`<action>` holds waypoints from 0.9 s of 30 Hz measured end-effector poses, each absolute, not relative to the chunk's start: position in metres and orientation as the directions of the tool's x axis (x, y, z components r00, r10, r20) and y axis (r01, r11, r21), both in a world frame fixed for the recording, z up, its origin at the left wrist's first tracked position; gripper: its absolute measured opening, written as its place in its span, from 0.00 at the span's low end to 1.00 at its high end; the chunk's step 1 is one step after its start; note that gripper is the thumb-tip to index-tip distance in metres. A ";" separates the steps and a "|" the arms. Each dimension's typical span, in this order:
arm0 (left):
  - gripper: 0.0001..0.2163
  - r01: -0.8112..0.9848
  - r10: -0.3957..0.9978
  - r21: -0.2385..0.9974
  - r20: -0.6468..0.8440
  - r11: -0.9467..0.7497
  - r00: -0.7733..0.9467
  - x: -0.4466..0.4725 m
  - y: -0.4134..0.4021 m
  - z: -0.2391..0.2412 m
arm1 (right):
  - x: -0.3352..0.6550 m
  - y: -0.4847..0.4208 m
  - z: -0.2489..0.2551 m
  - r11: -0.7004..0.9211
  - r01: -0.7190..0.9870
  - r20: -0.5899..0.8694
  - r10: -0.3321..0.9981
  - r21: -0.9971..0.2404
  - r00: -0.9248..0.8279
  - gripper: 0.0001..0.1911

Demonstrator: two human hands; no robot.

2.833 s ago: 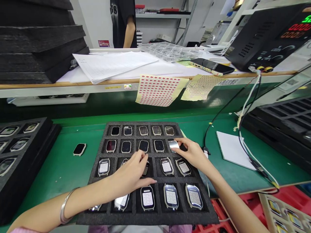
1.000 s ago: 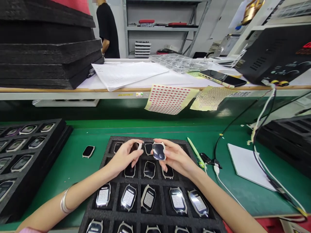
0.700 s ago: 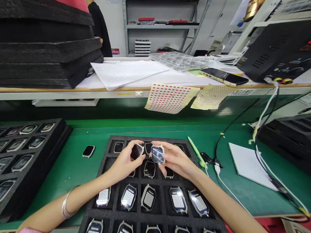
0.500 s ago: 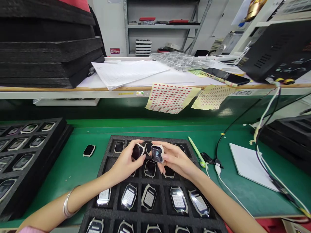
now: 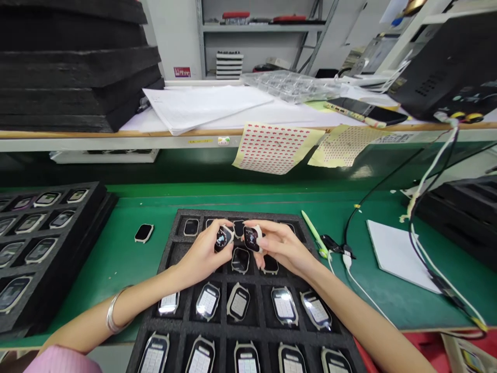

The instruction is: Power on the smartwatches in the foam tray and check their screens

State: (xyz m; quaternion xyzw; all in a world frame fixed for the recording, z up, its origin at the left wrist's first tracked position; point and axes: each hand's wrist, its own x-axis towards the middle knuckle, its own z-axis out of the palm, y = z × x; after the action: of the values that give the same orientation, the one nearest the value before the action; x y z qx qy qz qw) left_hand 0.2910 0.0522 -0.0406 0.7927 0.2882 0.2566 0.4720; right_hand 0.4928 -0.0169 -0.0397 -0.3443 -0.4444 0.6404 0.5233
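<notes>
A green worktop (image 5: 104, 282) fills much of the frame's lower half, with a black foam tray (image 5: 261, 305) at lower centre. Over the tray's upper rows, the left hand (image 5: 204, 251) has its grip closed on the left watch (image 5: 224, 238), which juts from that grip's right side. Just beside it, near frame centre, the right hand (image 5: 280, 242) pinches the right watch (image 5: 251, 238) at its grip's left end

Two hands (image 5: 205, 249) (image 5: 286, 243), two held watches (image 5: 223, 238) (image 5: 251, 239), two hanging sheets (image 5: 277, 148) (image 5: 347, 146), one phone (image 5: 365, 111).
</notes>
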 end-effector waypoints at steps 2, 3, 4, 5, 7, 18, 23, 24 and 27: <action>0.16 0.216 0.703 0.895 0.140 -0.392 0.698 0.291 0.051 -0.040 | 0.492 -0.018 -0.040 -0.050 -0.366 0.033 0.976 -0.929 -0.216 0.21; 0.16 0.216 0.703 0.894 0.140 -0.393 0.697 0.290 0.050 -0.040 | 0.492 -0.018 -0.040 -0.046 -0.375 0.040 0.975 -0.926 -0.217 0.21; 0.16 0.219 0.698 0.892 0.136 -0.394 0.703 0.290 0.049 -0.039 | 0.491 -0.018 -0.039 -0.046 -0.381 0.044 0.974 -0.923 -0.222 0.21; 0.16 0.222 0.691 0.891 0.129 -0.395 0.711 0.290 0.048 -0.038 | 0.491 -0.019 -0.039 -0.048 -0.381 0.044 0.973 -0.923 -0.228 0.21; 0.15 0.225 0.680 0.891 0.118 -0.394 0.723 0.290 0.046 -0.037 | 0.492 -0.020 -0.039 -0.050 -0.369 0.039 0.972 -0.928 -0.232 0.21; 0.16 0.225 0.686 0.891 0.122 -0.394 0.717 0.290 0.045 -0.034 | 0.490 -0.021 -0.038 -0.042 -0.365 0.044 0.974 -0.930 -0.224 0.21; 0.16 0.225 0.694 0.891 0.128 -0.395 0.709 0.290 0.044 -0.034 | 0.491 -0.021 -0.037 -0.057 -0.329 0.013 0.979 -0.943 -0.206 0.23; 0.16 0.221 0.691 0.889 0.135 -0.401 0.710 0.290 0.044 -0.034 | 0.491 -0.021 -0.037 -0.056 -0.321 0.011 0.979 -0.945 -0.204 0.24; 0.15 0.231 0.694 0.880 0.142 -0.415 0.706 0.290 0.045 -0.036 | 0.492 -0.021 -0.037 -0.053 -0.297 0.009 0.979 -0.953 -0.204 0.24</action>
State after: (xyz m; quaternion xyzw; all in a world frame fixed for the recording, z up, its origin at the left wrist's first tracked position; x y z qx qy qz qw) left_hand 0.2896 0.0447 -0.0355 0.8020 0.2883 0.2531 0.4578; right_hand 0.4920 -0.0213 -0.0368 -0.3701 -0.4608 0.6243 0.5108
